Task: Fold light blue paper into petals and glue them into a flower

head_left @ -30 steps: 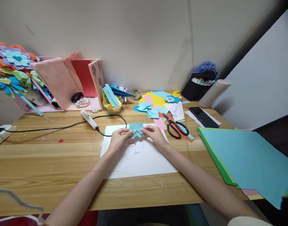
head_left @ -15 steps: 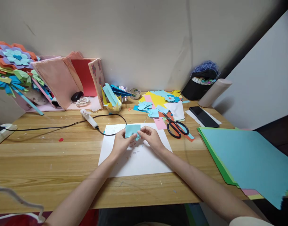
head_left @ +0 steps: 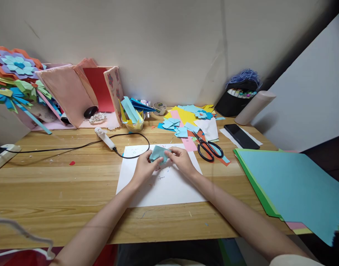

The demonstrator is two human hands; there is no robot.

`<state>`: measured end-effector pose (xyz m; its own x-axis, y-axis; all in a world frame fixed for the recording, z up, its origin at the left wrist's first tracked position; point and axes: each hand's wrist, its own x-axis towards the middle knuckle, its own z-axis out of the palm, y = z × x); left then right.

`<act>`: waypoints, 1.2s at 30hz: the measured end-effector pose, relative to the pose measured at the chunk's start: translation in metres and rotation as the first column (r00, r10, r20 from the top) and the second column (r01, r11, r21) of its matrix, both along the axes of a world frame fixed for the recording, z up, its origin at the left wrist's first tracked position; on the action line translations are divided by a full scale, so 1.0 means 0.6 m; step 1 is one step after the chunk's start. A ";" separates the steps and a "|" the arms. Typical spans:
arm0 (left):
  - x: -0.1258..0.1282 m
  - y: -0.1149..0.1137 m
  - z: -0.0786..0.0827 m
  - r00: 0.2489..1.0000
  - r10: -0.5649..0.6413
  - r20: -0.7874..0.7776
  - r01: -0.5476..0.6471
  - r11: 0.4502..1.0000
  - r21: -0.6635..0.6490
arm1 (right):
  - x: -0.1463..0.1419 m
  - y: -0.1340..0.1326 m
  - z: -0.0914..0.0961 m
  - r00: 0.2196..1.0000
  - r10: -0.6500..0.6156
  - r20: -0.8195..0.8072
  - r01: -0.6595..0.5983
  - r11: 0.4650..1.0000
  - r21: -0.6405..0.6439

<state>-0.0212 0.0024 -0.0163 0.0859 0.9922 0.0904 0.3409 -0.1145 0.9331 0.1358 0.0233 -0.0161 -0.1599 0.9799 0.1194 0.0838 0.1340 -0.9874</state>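
Observation:
A small folded piece of light blue paper [head_left: 158, 153] is pinched between both hands over a white sheet [head_left: 160, 183] on the wooden desk. My left hand [head_left: 145, 166] grips its left side with thumb and fingers closed. My right hand [head_left: 179, 159] is closed on its right side, fingers curled over the top edge. Much of the paper is hidden by the fingers. The white sheet carries small coloured marks beneath the hands.
Black scissors [head_left: 208, 149] lie just right of the sheet beside a heap of coloured paper pieces [head_left: 186, 122]. A corded white tool [head_left: 105, 138] lies left. A stack of large coloured sheets [head_left: 291, 184], a phone [head_left: 240, 136], a marker pot [head_left: 236, 98] and paper flowers [head_left: 14, 77] surround.
The blue paper was held flat and wider with points showing; both hands have since drawn together and folded it smaller, now bunched between the fingertips.

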 end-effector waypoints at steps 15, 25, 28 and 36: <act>-0.011 0.006 0.011 0.765 0.124 -0.632 0.189 0.895 0.404 | 0.032 0.003 0.007 0.953 -0.280 0.112 0.162 0.790 0.592; -0.011 0.015 0.013 0.928 0.130 0.348 -0.051 0.973 -0.227 | 0.024 -0.002 0.000 0.864 -0.190 0.467 -0.242 0.656 0.715; -0.014 0.018 0.010 0.917 0.192 0.349 -0.123 0.970 -0.209 | 0.022 0.000 0.006 0.749 -0.202 0.631 -0.334 0.708 0.623; -0.020 0.019 0.006 0.956 0.210 0.204 -0.190 0.975 -0.112 | 0.019 0.004 0.000 0.417 -0.324 0.849 -0.359 0.800 0.481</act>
